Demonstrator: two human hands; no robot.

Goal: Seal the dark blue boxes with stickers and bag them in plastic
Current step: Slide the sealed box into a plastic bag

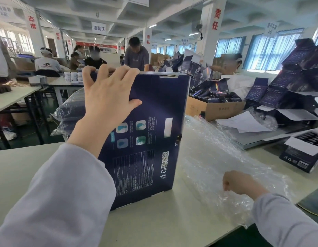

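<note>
We see the dark blue box standing upright near the middle of the pale desk; the left hand grasps its top edge, fingers hooked over, thumb on the printed face; the right hand, near the desk's front right edge, pinches the bubble plastic bag lying flat beside the box; bagged boxes pile at the far left edge, a cardboard carton at the far edge; beyond, workers sit at tables among white pillars and blue-curtained windows.
</note>
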